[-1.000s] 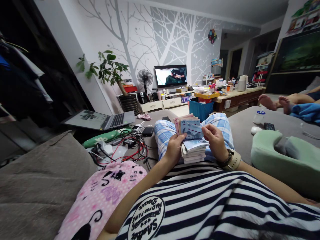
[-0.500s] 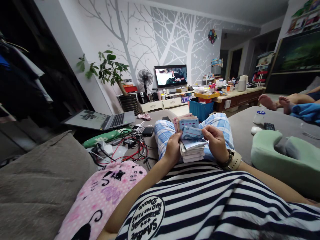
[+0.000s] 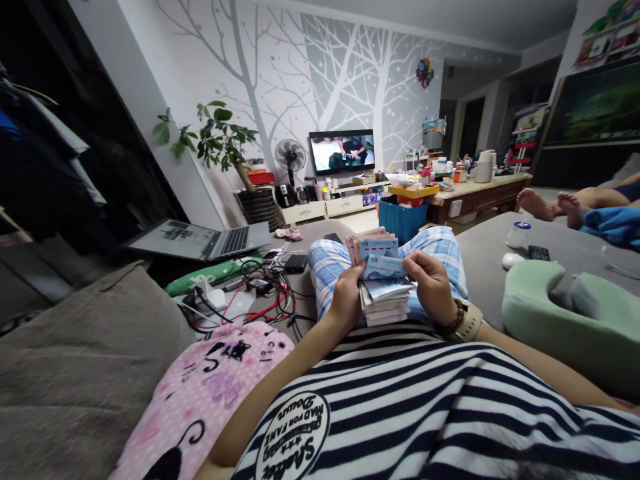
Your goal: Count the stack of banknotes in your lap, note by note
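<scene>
My left hand [image 3: 349, 291] is closed on a fan of banknotes [image 3: 379, 248], pinkish ones at the back and blue ones in front. Between thumb and fingers, my right hand [image 3: 429, 281] pinches the right edge of the front blue banknote [image 3: 385, 267]. That note's left end meets my left thumb. Just below the notes, a thick stack of pale paper pieces [image 3: 384, 307] rests at my lap, with a greyish-blue printed piece on top. Blue plaid trousers [image 3: 437, 245] cover my legs behind the notes.
To the left lie tangled cables [image 3: 270, 293], a black box-shaped device [image 3: 297, 263] and an open laptop [image 3: 220, 241]. On the right are a green neck pillow [image 3: 530, 300], a remote control [image 3: 539, 253] and a white mouse [image 3: 512, 261]. Another person's bare feet [image 3: 545, 203] rest farther right.
My hands and the banknotes stay almost in place; the front blue note sits very slightly lower. The picture on the television has changed.
</scene>
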